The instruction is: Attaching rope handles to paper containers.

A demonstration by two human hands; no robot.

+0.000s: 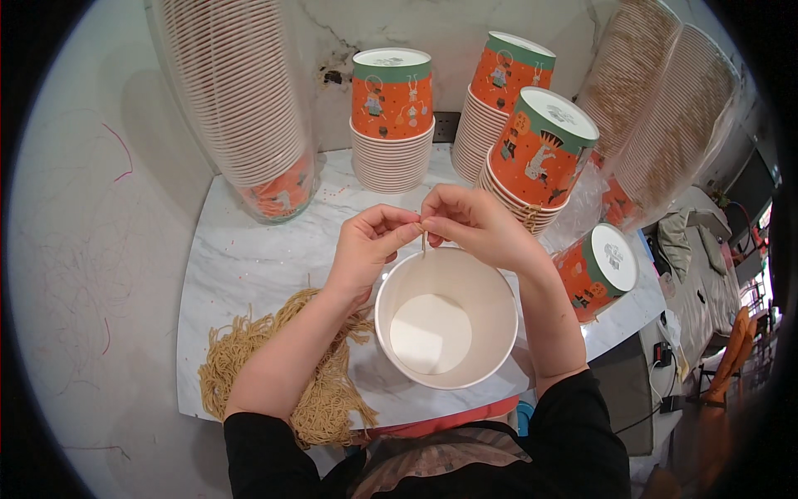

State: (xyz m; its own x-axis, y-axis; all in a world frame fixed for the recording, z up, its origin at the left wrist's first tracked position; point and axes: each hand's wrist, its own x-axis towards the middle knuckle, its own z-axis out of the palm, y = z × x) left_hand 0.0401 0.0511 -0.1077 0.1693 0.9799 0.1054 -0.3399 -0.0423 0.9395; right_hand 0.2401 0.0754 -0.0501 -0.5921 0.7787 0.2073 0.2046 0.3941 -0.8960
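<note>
Both my hands meet over the far rim of a large white paper bucket (492,312), which stands upright with its mouth toward me and looks empty inside. With fingertips pinched together, my left hand (366,249) and my right hand (475,220) hold a thin tan string (424,241). One short end dangles below the fingers; how the rest runs between them is hidden. Under and beside my left forearm, a heap of loose tan strings (249,359) lies on the table.
Upside-down orange and green paper buckets (392,104) stand in stacks along the back wall. Another leaning stack (544,150) is beyond my right hand, and an orange bucket (582,279) lies tilted near my right forearm. Tall bagged stacks (233,91) flank the marble-patterned table (224,274).
</note>
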